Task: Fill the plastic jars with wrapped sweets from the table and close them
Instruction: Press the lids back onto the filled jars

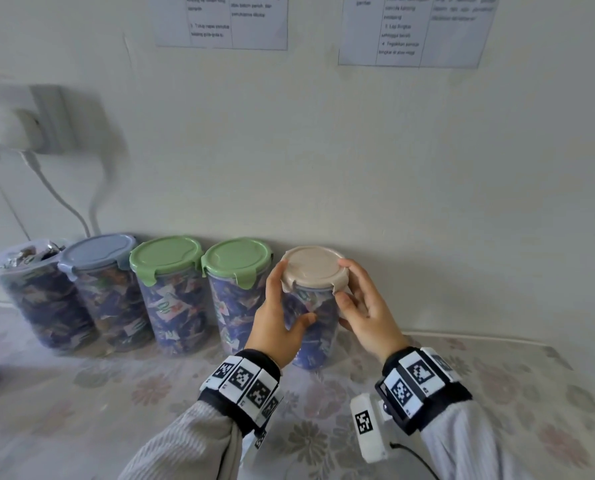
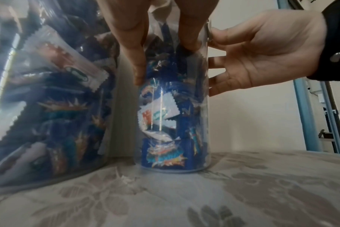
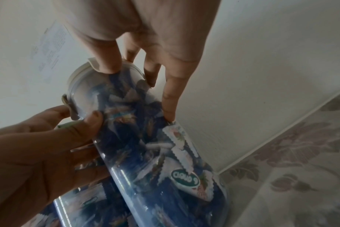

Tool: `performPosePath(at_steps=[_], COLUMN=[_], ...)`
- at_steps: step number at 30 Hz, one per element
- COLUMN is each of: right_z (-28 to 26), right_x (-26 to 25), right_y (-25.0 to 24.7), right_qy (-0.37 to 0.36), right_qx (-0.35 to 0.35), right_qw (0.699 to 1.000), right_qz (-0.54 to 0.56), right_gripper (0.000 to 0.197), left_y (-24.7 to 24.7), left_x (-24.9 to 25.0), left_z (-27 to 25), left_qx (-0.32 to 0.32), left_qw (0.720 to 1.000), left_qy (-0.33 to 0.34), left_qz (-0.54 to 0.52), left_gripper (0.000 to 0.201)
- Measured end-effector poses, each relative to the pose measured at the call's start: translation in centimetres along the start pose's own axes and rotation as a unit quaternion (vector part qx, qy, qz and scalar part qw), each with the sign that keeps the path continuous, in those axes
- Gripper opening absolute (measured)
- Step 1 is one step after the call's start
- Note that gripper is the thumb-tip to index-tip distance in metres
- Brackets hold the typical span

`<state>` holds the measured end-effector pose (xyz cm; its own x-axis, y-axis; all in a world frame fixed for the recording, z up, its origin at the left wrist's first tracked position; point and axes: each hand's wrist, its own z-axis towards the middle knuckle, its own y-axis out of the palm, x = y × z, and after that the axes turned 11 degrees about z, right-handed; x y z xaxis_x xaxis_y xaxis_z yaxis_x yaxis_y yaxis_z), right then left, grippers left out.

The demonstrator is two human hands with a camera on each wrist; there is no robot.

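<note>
- Jar in hand (image 1: pixel 315 327): a clear plastic cylinder standing upright on the floral tablecloth (image 1: pixel 116 410), at the right end of a row along the wall. It carries a beige lid (image 1: pixel 314 269) and is packed with wrapped sweets (image 2: pixel 161 113), mostly blue wrappers with a few white ones.
- Left hand (image 1: pixel 277 320): it grips the jar's left side, thumb curled across the front wall, fingertips up at the lid's edge.
- Right hand (image 1: pixel 365 306): its fingers are spread over the jar's right side. The thumb presses at a lid clip (image 1: pixel 341 287) and the other fingers touch the lid rim and the wall.
- Green-lidded jars (image 1: pixel 235 292) (image 1: pixel 171 292): two, closed, standing just left of the held jar, filled with the same sweets.
- Grey-blue-lidded jar (image 1: pixel 105 289): closed and full, next to the left.
- Leftmost jar (image 1: pixel 36 292): no lid fitted; sweets reach the rim.
- Wall: two printed sheets (image 1: pixel 221 20) hang above the row, and a plug with white cables (image 1: pixel 15 129) sits at the upper left.
</note>
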<state>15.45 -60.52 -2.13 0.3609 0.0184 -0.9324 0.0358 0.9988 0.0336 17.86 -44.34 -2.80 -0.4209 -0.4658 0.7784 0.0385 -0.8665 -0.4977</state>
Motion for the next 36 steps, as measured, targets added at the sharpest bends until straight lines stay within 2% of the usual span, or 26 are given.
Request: performPosePath(at_steps=[8, 12, 14, 17, 19, 22, 24, 26, 28, 31, 34, 36], right_z=[1.2, 0.9, 0.5, -0.6, -1.5, -3.2, -4.2, -5.0, -5.6, -5.6, -4.7, -3.7], right_x=[0.8, 0.6, 0.3, 0.1, 0.2, 0.2, 0.4, 0.3, 0.1, 0.3, 1.0, 1.4], right_y=[0.5, 0.9, 1.1, 1.5, 2.2, 4.6, 7.2, 10.4, 14.3, 20.8, 27.9, 32.7], right_qy=[-0.016, -0.007, -0.008, -0.022, -0.039, -0.094, -0.137, -0.159, -0.148, -0.121, -0.098, -0.08], right_qx=[0.015, 0.021, 0.023, 0.034, 0.077, 0.184, 0.208, 0.188, 0.146, 0.084, 0.029, -0.002], right_qw=[1.0, 1.0, 1.0, 0.999, 0.994, 0.969, 0.958, 0.96, 0.972, 0.985, 0.993, 0.996], right_qz=[0.002, 0.003, 0.003, -0.032, -0.072, -0.132, -0.141, -0.134, -0.112, -0.087, -0.054, -0.033], right_gripper=[0.043, 0.053, 0.051, 0.055, 0.053, 0.034, 0.026, 0.02, 0.016, 0.019, 0.017, 0.017], left_y=[0.0, -0.3, -0.5, -1.0, -1.5, -3.2, -5.4, -8.5, -12.3, -18.8, -25.7, -30.0], left_x=[-0.2, -0.1, -0.1, -0.5, -0.9, -1.2, -1.6, -2.4, -3.8, -6.5, -9.6, -11.5], left_z=[1.0, 0.9, 0.7, 0.3, -0.3, -1.7, -3.1, -4.6, -6.1, -7.9, -9.1, -9.6], left_qx=[-0.011, -0.019, -0.023, -0.034, -0.044, -0.047, -0.022, 0.019, 0.045, 0.089, 0.182, 0.258], left_qw=[1.0, 0.999, 0.999, 0.999, 0.998, 0.999, 0.999, 1.0, 0.999, 0.996, 0.98, 0.956], left_qy=[0.011, 0.003, 0.002, 0.004, 0.002, -0.018, -0.022, 0.002, 0.018, 0.002, -0.024, -0.051], left_qz=[0.027, 0.027, 0.034, 0.032, 0.034, 0.013, 0.005, 0.011, 0.014, 0.03, 0.082, 0.127], left_gripper=[0.094, 0.098, 0.099, 0.1, 0.093, 0.075, 0.058, 0.042, 0.04, 0.04, 0.035, 0.032])
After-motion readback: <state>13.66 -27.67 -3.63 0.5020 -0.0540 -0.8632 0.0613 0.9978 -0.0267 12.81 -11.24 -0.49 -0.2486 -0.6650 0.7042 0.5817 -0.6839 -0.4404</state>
